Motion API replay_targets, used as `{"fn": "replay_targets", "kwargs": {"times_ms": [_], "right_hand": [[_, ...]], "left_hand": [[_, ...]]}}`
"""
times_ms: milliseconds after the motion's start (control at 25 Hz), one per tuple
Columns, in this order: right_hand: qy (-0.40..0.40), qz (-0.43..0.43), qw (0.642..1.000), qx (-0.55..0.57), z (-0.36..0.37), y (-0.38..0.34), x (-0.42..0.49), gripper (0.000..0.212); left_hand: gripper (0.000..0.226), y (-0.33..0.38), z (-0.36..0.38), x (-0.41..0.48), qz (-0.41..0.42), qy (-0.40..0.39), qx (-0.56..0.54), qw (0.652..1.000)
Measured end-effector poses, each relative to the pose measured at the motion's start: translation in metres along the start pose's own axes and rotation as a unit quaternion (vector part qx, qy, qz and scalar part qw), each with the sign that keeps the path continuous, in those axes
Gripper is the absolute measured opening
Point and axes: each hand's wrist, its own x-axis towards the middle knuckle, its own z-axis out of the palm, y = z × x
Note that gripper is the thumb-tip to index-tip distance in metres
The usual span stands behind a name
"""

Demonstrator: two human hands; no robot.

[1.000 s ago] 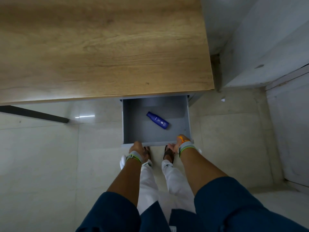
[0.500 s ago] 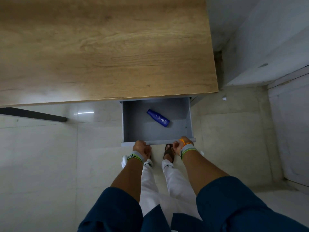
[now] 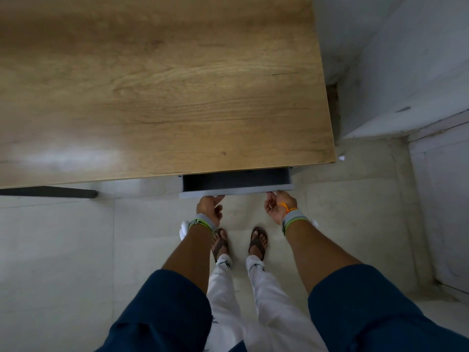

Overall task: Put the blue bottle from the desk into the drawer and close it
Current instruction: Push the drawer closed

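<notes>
While drawer (image 3: 237, 193) sits nearly shut, both hands apparently touch its front.

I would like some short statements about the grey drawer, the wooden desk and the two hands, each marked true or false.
1. The grey drawer under the wooden desk top is fully shut. False: a narrow gap is open.
2. Both hands are at the drawer's front edge. True: left hand, right hand.
3. The blue bottle lies on the desk top. False: no bottle shows there.
4. Each wrist wears a grey band with a green edge. True.
</notes>
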Motion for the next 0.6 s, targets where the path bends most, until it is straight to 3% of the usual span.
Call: {"fn": "replay_targets", "kwargs": {"times_ms": [360, 600], "right_hand": [[-0.034, -0.032, 0.999, -0.018, 0.029, -0.029, 0.011, 0.016], [-0.015, -0.026, 0.999, 0.04, 0.029, -0.034, 0.016, 0.031]], "left_hand": [[0.022, 0.041, 0.023, 0.013, 0.02, -0.023, -0.014, 0.999], [0.031, 0.038, 0.027, 0.009, 0.037, -0.012, -0.057, 0.998]]}}
